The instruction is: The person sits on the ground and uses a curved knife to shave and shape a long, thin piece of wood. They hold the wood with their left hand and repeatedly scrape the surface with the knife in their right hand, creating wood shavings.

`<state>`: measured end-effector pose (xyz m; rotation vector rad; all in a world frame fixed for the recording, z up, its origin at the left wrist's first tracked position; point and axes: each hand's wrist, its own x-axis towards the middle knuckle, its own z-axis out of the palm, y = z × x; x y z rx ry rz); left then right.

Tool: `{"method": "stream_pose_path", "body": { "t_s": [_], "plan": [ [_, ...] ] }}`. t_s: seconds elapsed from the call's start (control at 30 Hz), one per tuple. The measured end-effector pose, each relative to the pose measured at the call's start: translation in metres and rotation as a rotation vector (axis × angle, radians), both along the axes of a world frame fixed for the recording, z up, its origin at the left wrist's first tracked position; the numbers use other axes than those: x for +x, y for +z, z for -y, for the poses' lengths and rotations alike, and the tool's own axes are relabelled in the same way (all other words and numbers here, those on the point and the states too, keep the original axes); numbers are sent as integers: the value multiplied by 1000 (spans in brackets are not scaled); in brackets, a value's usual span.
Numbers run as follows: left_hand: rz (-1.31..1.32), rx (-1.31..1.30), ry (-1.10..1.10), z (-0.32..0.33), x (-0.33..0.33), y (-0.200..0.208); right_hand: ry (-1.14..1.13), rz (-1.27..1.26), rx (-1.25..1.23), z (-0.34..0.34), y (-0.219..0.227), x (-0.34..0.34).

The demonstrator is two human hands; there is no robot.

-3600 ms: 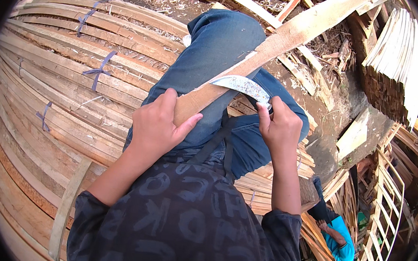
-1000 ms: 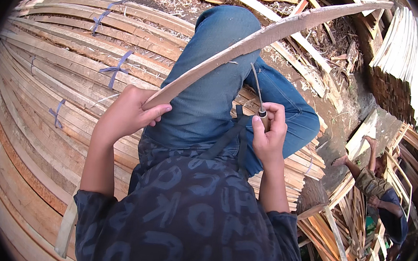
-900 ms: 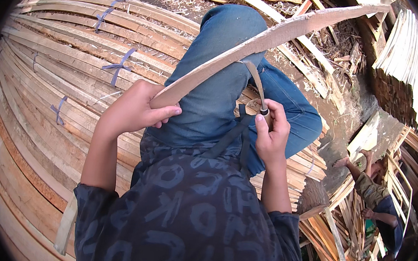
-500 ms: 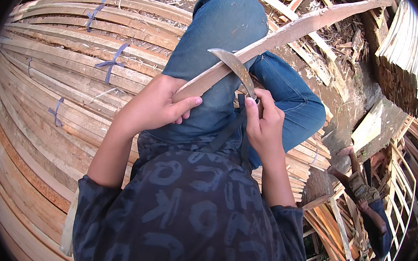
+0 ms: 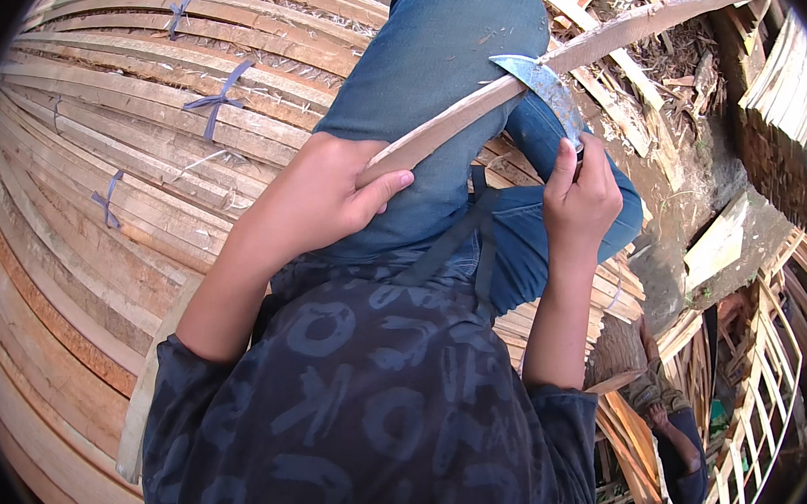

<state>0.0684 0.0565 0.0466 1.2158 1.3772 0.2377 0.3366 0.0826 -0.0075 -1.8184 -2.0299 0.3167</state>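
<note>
My left hand [image 5: 344,187] is closed round the near end of a long, rough wooden strip [image 5: 463,120], which slants away over my jeans to the upper right. In my right hand [image 5: 582,193] is a curved knife [image 5: 550,87], gripped by its handle, which the fingers mostly hide. Its broad, crescent-shaped blade lies across the strip about midway along, with the tip pointing left. The strip passes over my bent leg [image 5: 459,55] in blue jeans.
Long wooden slats [image 5: 126,132] in bundles, tied with purple strips [image 5: 217,101], spread on the left. Wood shavings and offcuts [image 5: 617,112] litter the ground ahead. Another person [image 5: 668,410] is at the lower right, near a wooden lattice [image 5: 756,417] and stacked pale strips [image 5: 799,114].
My right hand has pushed the knife forward and to the right along the strip. My left hand and the strip's near end have shifted slightly right.
</note>
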Motion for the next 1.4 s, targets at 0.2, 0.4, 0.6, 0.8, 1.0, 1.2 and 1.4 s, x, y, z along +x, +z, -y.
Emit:
{"method": "stream_pose_path", "body": {
  "t_s": [0.2, 0.4, 0.6, 0.8, 1.0, 1.2, 1.4],
  "plan": [
    [20, -39, 27, 0, -1, 1, -211, -22, -122, 0, -6, 13],
    [33, -57, 40, -5, -7, 6, -720, -34, 23, -13, -12, 190],
    [12, -71, 41, -5, 2, 2, -563, -393, -145, 31, -4, 127],
    [-40, -73, 34, -7, 9, 6, 100, -488, -32, 38, -3, -1],
    [-77, -44, 38, -6, 8, 9, 89, -381, -76, 17, -5, 3],
    [-64, -28, 23, -4, 9, 5, 209, -215, 132, 0, -21, 28],
    [-98, -37, -7, -6, 8, 7, -98, -311, 134, -1, -46, 49]
  ]
}}
